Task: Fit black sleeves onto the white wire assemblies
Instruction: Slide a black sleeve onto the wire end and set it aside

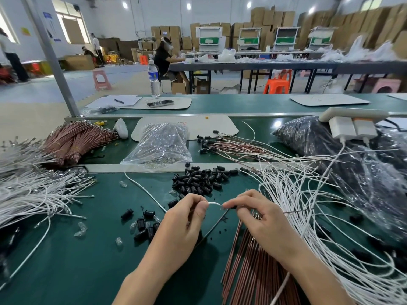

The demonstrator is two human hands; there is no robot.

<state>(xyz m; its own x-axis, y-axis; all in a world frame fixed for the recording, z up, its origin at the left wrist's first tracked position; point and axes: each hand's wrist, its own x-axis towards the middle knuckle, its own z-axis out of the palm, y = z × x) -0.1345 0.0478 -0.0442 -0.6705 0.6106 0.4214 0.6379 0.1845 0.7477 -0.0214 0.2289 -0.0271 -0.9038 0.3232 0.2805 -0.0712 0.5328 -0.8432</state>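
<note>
I have both hands working just in front of the sleeve pile on the table. My left hand pinches one end of a short white wire. My right hand pinches the other end, where a black sleeve seems to sit under the fingertips; I cannot tell whether it is fully seated.

I judge the job to be mid-run. Behind the pile lie sleeved wires, and right of the pile a white heap shows scattered black sleeves, so those look done. Far left of the pile a thick white bundle shows bare metal ends, which I take to be wires not yet sleeved. The pile itself holds plenty of loose sleeves.
</note>
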